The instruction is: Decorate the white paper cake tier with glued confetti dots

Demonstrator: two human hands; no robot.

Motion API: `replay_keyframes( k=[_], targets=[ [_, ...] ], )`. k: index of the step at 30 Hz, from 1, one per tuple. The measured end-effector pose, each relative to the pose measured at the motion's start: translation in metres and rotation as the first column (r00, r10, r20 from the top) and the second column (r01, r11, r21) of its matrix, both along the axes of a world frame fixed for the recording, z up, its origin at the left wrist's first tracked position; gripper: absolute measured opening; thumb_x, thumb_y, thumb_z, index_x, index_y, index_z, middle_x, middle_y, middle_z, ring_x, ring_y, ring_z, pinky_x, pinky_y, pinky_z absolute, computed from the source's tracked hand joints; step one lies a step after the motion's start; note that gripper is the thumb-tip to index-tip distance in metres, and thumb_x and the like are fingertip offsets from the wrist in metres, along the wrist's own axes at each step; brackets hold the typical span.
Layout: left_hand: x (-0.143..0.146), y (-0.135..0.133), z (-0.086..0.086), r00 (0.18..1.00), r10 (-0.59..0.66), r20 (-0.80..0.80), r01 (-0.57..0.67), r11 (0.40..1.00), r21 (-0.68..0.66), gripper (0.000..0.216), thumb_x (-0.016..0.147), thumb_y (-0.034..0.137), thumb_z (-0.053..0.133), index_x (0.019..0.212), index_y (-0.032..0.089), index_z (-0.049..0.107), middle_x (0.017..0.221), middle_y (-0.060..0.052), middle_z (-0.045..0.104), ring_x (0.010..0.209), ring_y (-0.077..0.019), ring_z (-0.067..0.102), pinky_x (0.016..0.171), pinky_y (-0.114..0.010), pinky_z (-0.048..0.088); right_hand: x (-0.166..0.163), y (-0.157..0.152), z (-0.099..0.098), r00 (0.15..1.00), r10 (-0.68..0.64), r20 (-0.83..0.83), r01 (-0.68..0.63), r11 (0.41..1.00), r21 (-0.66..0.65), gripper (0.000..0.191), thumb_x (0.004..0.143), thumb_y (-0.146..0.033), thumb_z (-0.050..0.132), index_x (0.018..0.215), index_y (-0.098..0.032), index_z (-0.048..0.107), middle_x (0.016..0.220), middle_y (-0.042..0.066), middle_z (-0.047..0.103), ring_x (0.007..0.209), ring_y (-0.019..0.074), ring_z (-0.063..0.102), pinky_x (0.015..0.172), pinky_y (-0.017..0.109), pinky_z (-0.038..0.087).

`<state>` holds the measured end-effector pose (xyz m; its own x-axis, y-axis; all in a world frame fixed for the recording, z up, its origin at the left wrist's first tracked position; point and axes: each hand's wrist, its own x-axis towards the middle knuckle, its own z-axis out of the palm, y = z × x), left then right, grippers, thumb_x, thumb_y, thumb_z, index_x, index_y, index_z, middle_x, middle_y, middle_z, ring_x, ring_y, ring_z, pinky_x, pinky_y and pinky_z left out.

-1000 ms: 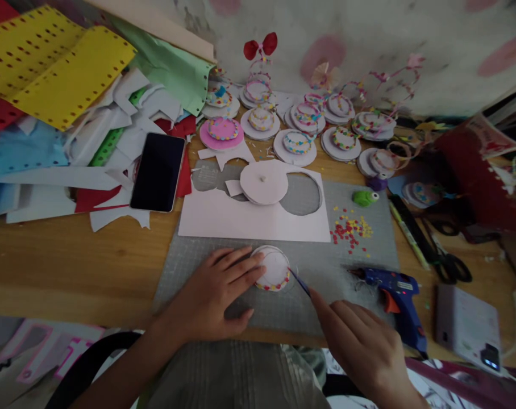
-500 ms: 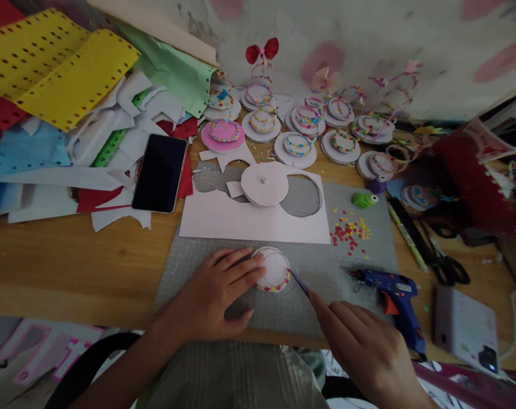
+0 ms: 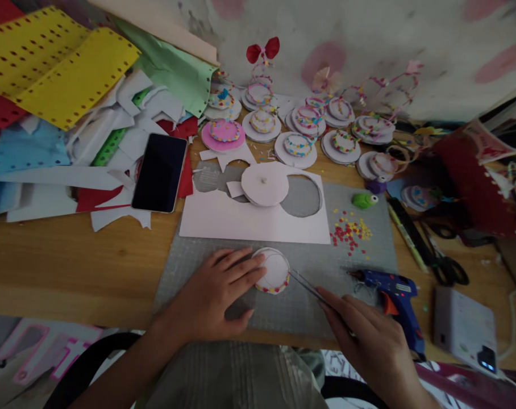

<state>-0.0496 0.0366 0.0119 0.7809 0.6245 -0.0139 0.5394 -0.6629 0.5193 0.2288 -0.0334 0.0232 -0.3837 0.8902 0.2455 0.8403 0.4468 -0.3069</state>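
My left hand lies flat on the grey cutting mat, its fingertips pressing the left edge of a small white foam disc. Coloured dots run along the disc's lower rim. My right hand pinches thin tweezers, whose tip touches the disc's right lower edge. A blue glue gun rests on the mat just right of that hand.
A white sheet with round cut-outs and a stack of discs lie behind. Loose coloured dots, a green punch, a phone, paper scraps, scissors and several finished decorated discs surround the mat.
My right hand has shifted slightly right and lowered the tweezers to a flatter angle, with the tip still at the disc's edge. My left hand stays on the disc.
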Motion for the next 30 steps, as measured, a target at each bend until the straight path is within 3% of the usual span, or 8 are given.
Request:
replay_keyframes(
  k=[5,12,21,30],
  targets=[
    [0.0,0.0,0.001,1.0,0.009,-0.021,-0.009,1.0,0.0,0.064,0.079,0.029,0.056,0.14,0.021,0.041,0.153,-0.002,0.036,0.14,-0.0254,0.027,0.11,-0.044,0.022,0.008,-0.008,-0.007,0.993,0.101,0.063,-0.103,0.994,0.037,0.032,0.094,-0.008,0.05,0.125,-0.008,0.057,0.063,0.0,0.054,0.057,0.0122,0.054,0.058,0.027,0.041],
    [0.001,0.001,0.0,1.0,0.014,-0.018,-0.014,1.0,0.001,0.064,0.079,0.029,0.056,0.141,0.021,0.041,0.152,-0.001,0.037,0.14,-0.0247,0.027,0.109,-0.043,0.022,0.015,-0.012,-0.015,0.975,0.186,0.121,-0.195,0.978,0.073,0.051,0.095,-0.006,0.045,0.145,-0.006,0.035,0.066,0.003,0.057,0.061,0.0147,0.054,0.06,0.03,0.041],
    [0.0,-0.001,0.0,1.0,0.012,-0.017,-0.012,1.0,0.008,0.064,0.079,0.029,0.057,0.14,0.021,0.041,0.152,-0.001,0.037,0.14,-0.024,0.027,0.11,-0.043,0.022,0.013,-0.013,-0.018,0.982,0.182,0.046,-0.185,0.981,0.057,0.051,0.096,-0.007,0.044,0.146,-0.005,0.034,0.067,0.004,0.056,0.063,0.0149,0.054,0.063,0.03,0.044],
    [0.001,0.001,0.0,1.0,0.016,-0.014,-0.016,1.0,0.003,0.063,0.079,0.028,0.056,0.14,0.021,0.042,0.152,-0.001,0.036,0.14,-0.024,0.027,0.11,-0.043,0.022,0.015,-0.017,-0.018,0.99,0.134,0.032,-0.136,0.989,0.066,0.053,0.089,-0.002,0.055,0.141,-0.008,0.044,0.065,0.001,0.055,0.06,0.0129,0.052,0.061,0.028,0.042]
  ],
)
